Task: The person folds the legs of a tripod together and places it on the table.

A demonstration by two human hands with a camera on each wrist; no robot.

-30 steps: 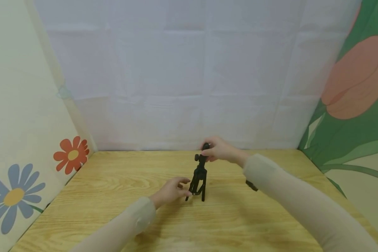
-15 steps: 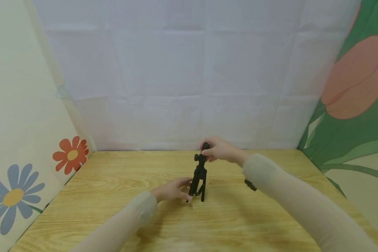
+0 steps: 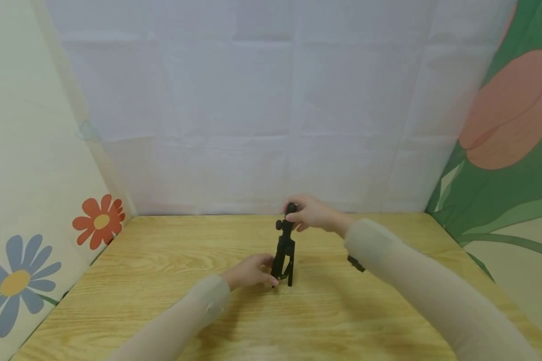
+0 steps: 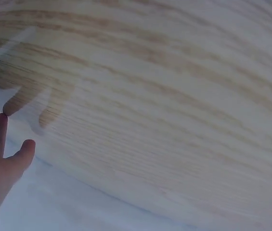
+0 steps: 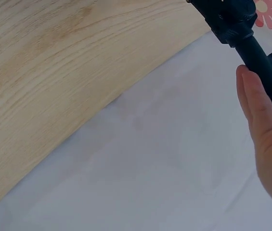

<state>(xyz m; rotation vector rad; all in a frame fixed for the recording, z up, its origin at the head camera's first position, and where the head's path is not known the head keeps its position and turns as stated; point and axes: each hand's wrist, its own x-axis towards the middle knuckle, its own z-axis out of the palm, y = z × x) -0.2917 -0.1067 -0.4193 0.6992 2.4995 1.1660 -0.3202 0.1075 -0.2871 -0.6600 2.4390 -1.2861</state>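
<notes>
Tripod (image 3: 286, 245): we judge its stance narrower, now that the left hand (image 3: 250, 271) pinches one leg (image 3: 278, 264), the right hand (image 3: 313, 213) gripping its top (image 3: 291, 208).

No text, label, brand, number or sign can be read in any of the views.
</notes>
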